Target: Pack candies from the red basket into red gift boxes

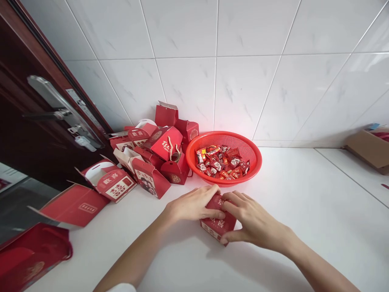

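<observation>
Fingers [215, 213] of left hand [193, 205] and right hand [257, 221]: part-curled, clasping red box [216, 225] on worktop [291, 186]. Even pressure advised, sides steadied; overpressing could buckle it.

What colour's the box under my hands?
The box is red with pale markings, best in the head view.

door [39, 148] with metal handle [59, 114]; white tiled wall [185, 30]; cardboard box [369, 150].

Room appears to be in a home, per veined wall tiles [249, 89], dark door [15, 77] with lever handle [56, 114], white desk [304, 190].
</observation>
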A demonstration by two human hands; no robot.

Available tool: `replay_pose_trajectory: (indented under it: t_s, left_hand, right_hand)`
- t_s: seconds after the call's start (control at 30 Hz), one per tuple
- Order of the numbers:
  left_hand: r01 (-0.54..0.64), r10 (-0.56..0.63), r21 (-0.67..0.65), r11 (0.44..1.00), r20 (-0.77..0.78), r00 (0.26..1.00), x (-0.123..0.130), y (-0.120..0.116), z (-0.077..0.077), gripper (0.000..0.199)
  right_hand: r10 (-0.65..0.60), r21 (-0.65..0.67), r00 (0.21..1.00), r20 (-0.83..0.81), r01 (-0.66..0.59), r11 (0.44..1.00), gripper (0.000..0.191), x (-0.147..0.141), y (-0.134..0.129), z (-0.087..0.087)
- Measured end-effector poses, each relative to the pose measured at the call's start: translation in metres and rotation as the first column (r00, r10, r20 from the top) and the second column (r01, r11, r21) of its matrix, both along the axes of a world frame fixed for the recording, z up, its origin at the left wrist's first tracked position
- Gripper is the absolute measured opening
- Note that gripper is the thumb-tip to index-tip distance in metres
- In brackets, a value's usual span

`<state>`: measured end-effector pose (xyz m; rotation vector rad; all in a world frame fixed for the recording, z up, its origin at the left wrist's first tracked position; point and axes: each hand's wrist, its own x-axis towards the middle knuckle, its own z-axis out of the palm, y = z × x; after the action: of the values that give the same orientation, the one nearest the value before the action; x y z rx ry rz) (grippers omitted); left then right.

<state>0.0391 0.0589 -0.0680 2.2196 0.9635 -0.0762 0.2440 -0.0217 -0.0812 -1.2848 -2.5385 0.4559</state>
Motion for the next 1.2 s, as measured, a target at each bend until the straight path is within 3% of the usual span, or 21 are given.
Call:
replay_pose_trajectory:
  t_s: [0.13, 0.27, 0.33, 0.47, 0.57, 0.67, 0.77, 0.83, 0.97, 1.07, 1.2]
  left_hand:
    - [0.114, -0.113, -0.022, 0.993, 0.046, 0.993, -0.010, 0.005, 0.001, 0.049]
    - [0.229, -0.228, -0.014, 0.973, 0.033, 0.973, -0.019, 0.012, -0.001, 0.083]
    - [0.253, -0.252, 0.001, 0.967, 0.068, 0.965, -0.018, 0.012, -0.004, 0.090]
    - [0.241, -0.238, -0.002, 0.971, 0.138, 0.961, -0.009, 0.010, -0.009, 0.074]
    - [0.229, -0.201, -0.073, 0.971, 0.273, 0.941, -0.005, 0.012, -0.008, 0.060]
    - [0.200, -0.104, -0.176, 0.964, 0.440, 0.892, -0.006, 0.016, -0.006, 0.049]
    - [0.156, -0.024, -0.239, 0.958, 0.478, 0.878, -0.008, 0.017, -0.002, 0.046]
    - [0.170, -0.040, -0.222, 0.960, 0.493, 0.869, -0.010, 0.015, 0.001, 0.047]
    - [0.131, -0.075, -0.080, 0.988, 0.491, 0.868, -0.015, 0.007, 0.008, 0.049]
    - [0.072, -0.080, 0.034, 0.997, 0.505, 0.860, -0.016, 0.003, 0.009, 0.052]
    - [0.028, -0.137, 0.188, 0.982, 0.598, 0.789, -0.013, 0.000, 0.002, 0.054]
  right_hand:
    - [-0.086, 0.018, 0.995, 0.056, 0.085, 0.996, 0.062, -0.010, -0.011, -0.007]
    - [-0.115, 0.064, 0.992, 0.041, 0.112, 0.992, 0.066, -0.013, -0.018, -0.012]
    - [-0.090, 0.045, 0.996, 0.026, 0.089, 0.995, 0.067, -0.009, -0.016, -0.009]
    - [-0.008, -0.094, 0.999, -0.043, 0.004, 0.996, 0.056, 0.012, -0.002, 0.004]
    - [0.012, -0.272, 0.959, -0.282, -0.092, 0.958, 0.043, 0.031, 0.014, 0.010]
    - [-0.112, -0.431, 0.841, -0.530, -0.153, 0.889, 0.032, 0.039, 0.028, 0.011]
    - [-0.255, -0.535, 0.754, -0.606, -0.150, 0.831, 0.033, 0.037, 0.029, 0.013]
    - [-0.252, -0.494, 0.757, -0.603, -0.107, 0.863, 0.032, 0.033, 0.022, 0.017]
    - [-0.197, -0.275, 0.794, -0.574, 0.039, 0.961, 0.029, 0.030, 0.004, 0.028]
    - [-0.145, -0.108, 0.820, -0.554, 0.102, 0.989, 0.029, 0.033, 0.000, 0.031]
    - [-0.027, 0.069, 0.875, -0.484, 0.070, 0.995, 0.044, 0.041, 0.003, 0.030]
